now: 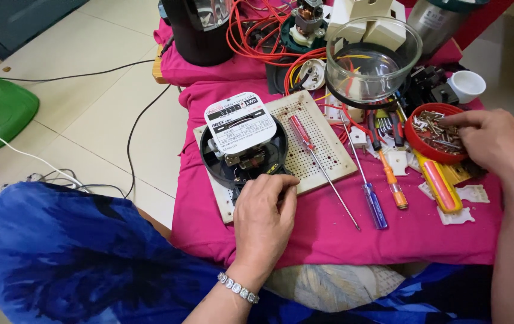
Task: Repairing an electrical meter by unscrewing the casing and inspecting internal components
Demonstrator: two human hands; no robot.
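Observation:
An opened electricity meter [242, 141] with a black round base and a white dial plate sits on a cream perforated board [320, 153]. My left hand [265, 216] rests on the board at the meter's near edge, fingers curled against the black base. My right hand [490, 139] reaches into a red round lid [420, 141] full of small metal screws and parts, fingertips among them. A red-handled screwdriver [317, 159] lies across the board, between the two hands.
A pink cloth [335, 234] covers the low table. On it lie a blue-handled screwdriver [372, 201], an orange one [394, 183], a yellow tester [440, 183] and white plastic pieces. A glass bowl [372, 60], red wires, a black jar and a white cup [467, 85] stand behind. Tiled floor with cables lies left.

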